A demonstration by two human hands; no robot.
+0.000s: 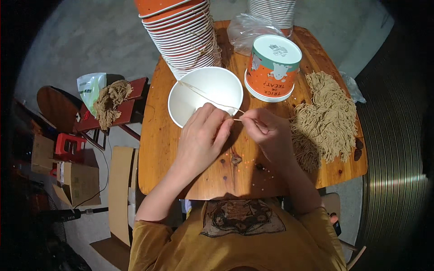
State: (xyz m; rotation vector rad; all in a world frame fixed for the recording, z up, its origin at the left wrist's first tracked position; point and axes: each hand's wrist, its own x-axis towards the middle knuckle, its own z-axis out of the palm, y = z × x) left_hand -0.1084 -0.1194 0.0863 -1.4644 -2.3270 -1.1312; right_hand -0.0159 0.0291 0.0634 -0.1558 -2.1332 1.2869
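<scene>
Nearest the camera, both hands are seen meeting over the wooden tabletop. At the far left, off the tabletop, a bundle of tan twine is draped over a red stool. The left hand is closed in a pinch on a thin string, which is stretched up across the open white paper bowl just beyond it. A tall stack of orange bowls is set behind. The right hand is pinched shut on the same string. Further right, an upturned orange and teal cup stack is placed, then a loose heap of tan strings.
</scene>
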